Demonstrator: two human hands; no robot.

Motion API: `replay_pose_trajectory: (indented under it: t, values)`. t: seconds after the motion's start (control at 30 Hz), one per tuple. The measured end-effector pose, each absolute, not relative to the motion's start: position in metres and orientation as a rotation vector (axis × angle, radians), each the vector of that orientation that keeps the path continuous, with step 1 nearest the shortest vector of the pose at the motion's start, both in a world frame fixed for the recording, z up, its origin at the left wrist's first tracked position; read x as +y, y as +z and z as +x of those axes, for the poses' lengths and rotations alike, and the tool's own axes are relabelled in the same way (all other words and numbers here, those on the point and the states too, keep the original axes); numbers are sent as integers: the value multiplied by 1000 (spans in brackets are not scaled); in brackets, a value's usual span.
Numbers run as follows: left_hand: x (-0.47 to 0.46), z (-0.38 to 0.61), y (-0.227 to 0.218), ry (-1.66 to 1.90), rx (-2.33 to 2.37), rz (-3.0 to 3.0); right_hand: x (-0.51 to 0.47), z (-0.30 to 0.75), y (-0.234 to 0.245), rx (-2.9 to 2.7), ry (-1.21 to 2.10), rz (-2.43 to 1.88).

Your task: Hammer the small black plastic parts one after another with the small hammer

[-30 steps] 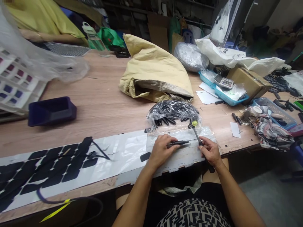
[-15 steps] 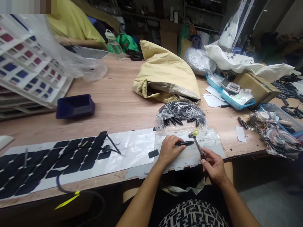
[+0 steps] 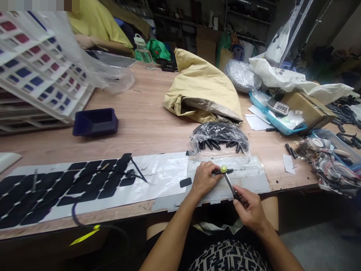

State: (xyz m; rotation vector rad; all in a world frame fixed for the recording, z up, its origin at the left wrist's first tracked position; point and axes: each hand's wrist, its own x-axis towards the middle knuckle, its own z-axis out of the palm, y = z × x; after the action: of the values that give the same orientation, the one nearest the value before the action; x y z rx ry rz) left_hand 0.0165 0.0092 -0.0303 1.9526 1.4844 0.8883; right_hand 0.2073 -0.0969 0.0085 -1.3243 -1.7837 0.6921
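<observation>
Hammer (image 3: 229, 183) over a black rod (image 3: 230, 171)

The black rod is at the grey board (image 3: 254, 183) on the near side, its left end clamped by fingers of the left hand (image 3: 206, 177). Fingers of the right hand (image 3: 250, 207) wrap the hammer's handle. Farther lie bagged black parts (image 3: 218, 134) and a tan sack (image 3: 205, 84).

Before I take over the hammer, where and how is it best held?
Likely by its dark handle, from the person's right, where the right hand grips: the hammer slants that way, its yellow-faced head near the left hand and black rod.
</observation>
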Motion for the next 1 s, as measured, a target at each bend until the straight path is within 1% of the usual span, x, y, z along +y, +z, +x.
replay_pose_trajectory:
  t: [0.3, 0.43, 0.63, 0.77, 0.87, 0.93, 1.0]
  values:
    - [10, 15, -31, 883, 1457, 1946, -98, 217, 5, -1673, 767, -1414]
    - [9, 15, -30, 866, 1458, 1950, -95, 222, 1, -1609, 854, -1430]
    - [10, 13, -31, 863, 1420, 2022, -64, 233, -5, -1397, 961, -1363]
    - [2, 9, -20, 963, 1276, 2029, -49, 237, -10, -1265, 974, -1325]
    - [-25, 8, -9, 1055, 1073, 1999, -50, 238, -12, -1271, 1010, -1311]
    - [-53, 11, -7, 1005, 943, 2020, -52, 240, -14, -1291, 1037, -1289]
    - [-80, 16, -14, 845, 867, 2069, -53, 240, -15, -1296, 1051, -1276]
